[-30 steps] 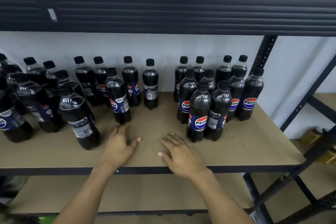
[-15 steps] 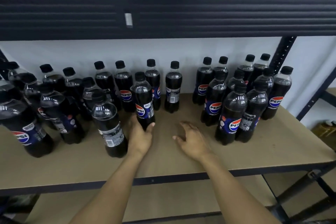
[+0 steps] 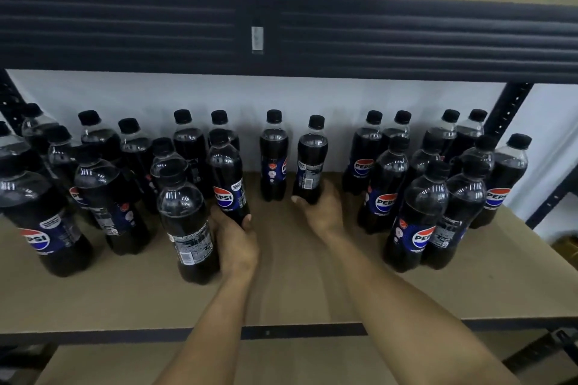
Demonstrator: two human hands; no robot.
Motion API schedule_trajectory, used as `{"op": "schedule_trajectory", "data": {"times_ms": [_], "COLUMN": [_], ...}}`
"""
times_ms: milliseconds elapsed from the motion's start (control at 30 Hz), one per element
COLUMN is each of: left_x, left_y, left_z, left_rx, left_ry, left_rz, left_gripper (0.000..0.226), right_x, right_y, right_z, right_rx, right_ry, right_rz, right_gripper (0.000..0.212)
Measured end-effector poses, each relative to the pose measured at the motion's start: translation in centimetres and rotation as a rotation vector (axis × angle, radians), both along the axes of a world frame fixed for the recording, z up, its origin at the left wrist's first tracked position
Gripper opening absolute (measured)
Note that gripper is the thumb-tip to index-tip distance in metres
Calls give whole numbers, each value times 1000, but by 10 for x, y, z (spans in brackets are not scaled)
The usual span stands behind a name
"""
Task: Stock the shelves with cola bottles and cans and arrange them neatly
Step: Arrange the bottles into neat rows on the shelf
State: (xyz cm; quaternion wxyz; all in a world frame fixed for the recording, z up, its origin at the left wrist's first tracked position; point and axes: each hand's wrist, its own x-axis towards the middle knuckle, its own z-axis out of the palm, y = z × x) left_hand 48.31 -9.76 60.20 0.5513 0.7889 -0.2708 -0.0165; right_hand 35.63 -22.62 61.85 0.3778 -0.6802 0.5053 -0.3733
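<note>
Many dark cola bottles with black caps stand upright on the brown shelf board [image 3: 297,291]. My left hand [image 3: 236,244] grips the base of a bottle with a Pepsi logo [image 3: 225,175] left of centre. My right hand [image 3: 322,209] grips the base of another bottle [image 3: 311,162] whose barcode side faces me. One bottle [image 3: 273,156] stands alone between those two. A loose cluster of bottles [image 3: 103,197] fills the left side. A tighter group [image 3: 438,191] stands at the right.
The dark metal beam of the upper shelf [image 3: 281,31] hangs low over the bottle caps. A black upright post [image 3: 506,109] stands at the back right. A lower shelf board [image 3: 281,362] shows below. White wall behind.
My right hand reached forward from the bare board and took hold of a back-row bottle. My left hand closed further around the base of its Pepsi bottle. The camera moved closer.
</note>
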Motion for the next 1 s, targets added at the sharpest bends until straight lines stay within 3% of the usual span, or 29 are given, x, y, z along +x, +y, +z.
{"op": "schedule_trajectory", "data": {"times_ms": [133,267,367,533,767,1000], "left_x": [-1,-24,-54,-58,-17,-2], "left_y": [-1,9,23,-8,-75,-95], "left_z": [1,4,3,16,27,17], "left_rx": [9,142,240,111,87,16], "left_ry": [0,-8,-92,-14,-19,-18], "left_rz": [25,30,38,-164,-177,-181], "left_gripper": [72,95,81,51,72,70], "right_x": [2,-6,-13,-27,-32,-19], "right_y": [-11,-15,-17,-19,-17,-4], "right_z": [1,0,-3,-7,-7,-11], "right_rx": [-1,-8,1,27,13,-88], "right_ry": [-25,-40,-76,-125,-105,-7], "right_rz": [7,34,25,40,24,-124], "right_gripper": [72,63,62,63,70,93]}}
